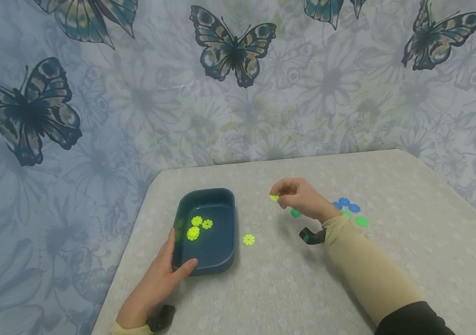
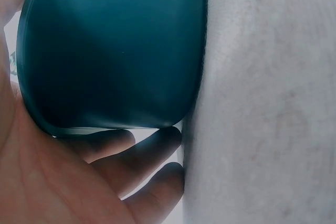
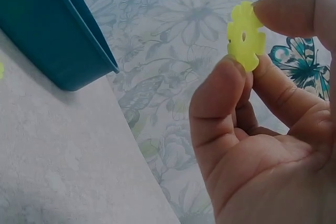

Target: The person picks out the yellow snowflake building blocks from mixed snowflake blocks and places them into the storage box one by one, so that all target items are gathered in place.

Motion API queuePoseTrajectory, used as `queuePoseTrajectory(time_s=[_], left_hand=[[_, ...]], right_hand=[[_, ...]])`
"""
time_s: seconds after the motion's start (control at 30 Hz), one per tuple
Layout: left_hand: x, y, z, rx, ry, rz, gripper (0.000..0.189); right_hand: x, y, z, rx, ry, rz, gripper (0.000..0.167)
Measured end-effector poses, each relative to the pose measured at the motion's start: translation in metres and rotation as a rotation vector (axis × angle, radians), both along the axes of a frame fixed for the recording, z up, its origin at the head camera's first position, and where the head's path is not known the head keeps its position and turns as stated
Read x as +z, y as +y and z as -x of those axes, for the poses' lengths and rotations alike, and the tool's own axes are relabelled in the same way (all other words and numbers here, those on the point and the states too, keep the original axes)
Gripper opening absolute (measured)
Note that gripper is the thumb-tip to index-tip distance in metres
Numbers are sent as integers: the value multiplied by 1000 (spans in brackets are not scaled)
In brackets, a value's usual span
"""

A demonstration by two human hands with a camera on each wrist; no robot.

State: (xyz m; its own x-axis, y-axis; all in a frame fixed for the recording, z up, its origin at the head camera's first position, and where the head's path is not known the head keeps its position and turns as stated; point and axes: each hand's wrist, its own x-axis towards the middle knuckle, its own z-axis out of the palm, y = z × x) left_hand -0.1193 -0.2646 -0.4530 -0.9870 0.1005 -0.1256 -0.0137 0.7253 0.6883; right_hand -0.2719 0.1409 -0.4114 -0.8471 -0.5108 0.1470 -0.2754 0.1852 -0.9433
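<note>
A dark teal plastic tray stands on the left part of the table, with several yellow flower-shaped discs lying inside. My left hand holds its near left corner, the thumb over the rim and the fingers along the outer wall; the left wrist view shows fingers against the tray wall. To the right of the tray, my right hand pinches one yellow flower-shaped disc between thumb and fingertips, above the table. Another yellow disc lies flat just right of the tray.
Beneath my right hand lies a green disc. Farther right are blue discs and more green discs, partly behind my right wrist. A pale patterned cloth covers the table. Butterfly-patterned wall covering rises behind it and at the left.
</note>
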Motion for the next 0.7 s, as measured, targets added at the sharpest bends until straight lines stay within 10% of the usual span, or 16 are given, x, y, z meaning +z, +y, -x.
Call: queuePoseTrajectory(time_s=[0.37, 0.7], left_hand=[[-4, 0, 0, -9, 47, 0, 111], [-3, 1, 0, -11, 71, 9, 111]], right_hand=[[16, -32, 7, -3, -44, 34, 30], [21, -144, 21, 113, 38, 181, 21]])
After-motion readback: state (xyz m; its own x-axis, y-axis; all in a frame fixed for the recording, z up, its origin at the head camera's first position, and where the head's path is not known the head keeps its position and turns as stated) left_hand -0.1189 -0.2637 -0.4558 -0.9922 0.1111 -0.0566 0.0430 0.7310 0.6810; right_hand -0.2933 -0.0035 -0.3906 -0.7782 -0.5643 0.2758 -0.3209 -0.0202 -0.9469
